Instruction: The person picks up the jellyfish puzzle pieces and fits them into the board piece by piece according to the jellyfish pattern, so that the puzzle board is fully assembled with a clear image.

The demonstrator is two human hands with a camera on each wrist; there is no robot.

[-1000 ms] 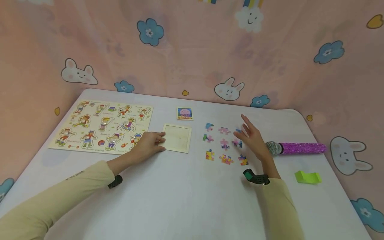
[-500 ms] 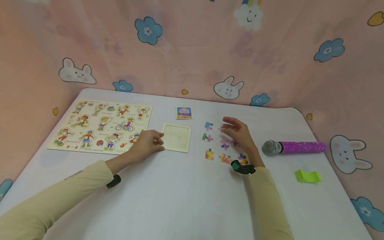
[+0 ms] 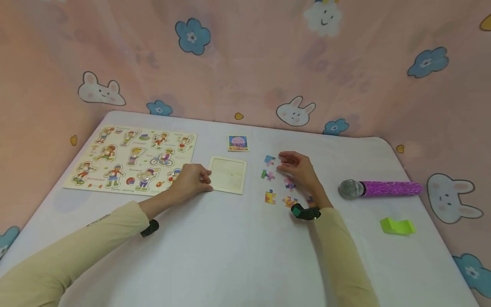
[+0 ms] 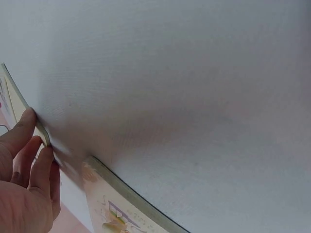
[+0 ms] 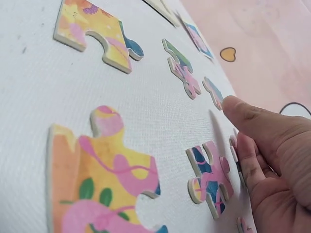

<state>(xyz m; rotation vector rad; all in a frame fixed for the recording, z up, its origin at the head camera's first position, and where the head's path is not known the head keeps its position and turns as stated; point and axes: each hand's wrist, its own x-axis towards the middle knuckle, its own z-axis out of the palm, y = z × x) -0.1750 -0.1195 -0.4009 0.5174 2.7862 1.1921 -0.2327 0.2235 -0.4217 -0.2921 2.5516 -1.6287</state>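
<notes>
In the head view, my left hand (image 3: 190,179) grips the left edge of a shallow cream puzzle tray (image 3: 229,175) near its lower corner. The left wrist view has the thumb and fingertips at the tray's edge (image 4: 18,102). My right hand (image 3: 300,169) hovers over loose jigsaw pieces, thumb and fingers apart. Close up, its thumb tip overlaps a blue piece (image 5: 212,90), and the other fingers partly cover a piece (image 5: 233,144). A yellow piece (image 3: 270,196) and a green-pink piece (image 3: 267,175) lie left of the hand; some are hidden beneath it.
A large peg puzzle board (image 3: 130,160) with sports figures lies at left. Behind the tray is a small jellyfish picture card (image 3: 238,143). To the right are a purple microphone (image 3: 383,189) and a lime-green block (image 3: 397,226). A patterned cloth (image 3: 230,76) hangs behind the table.
My right hand has moved left from beside the microphone to over the upper jigsaw pieces, its fingers drawing lower and closer together. My left hand has stayed at the tray's edge.
</notes>
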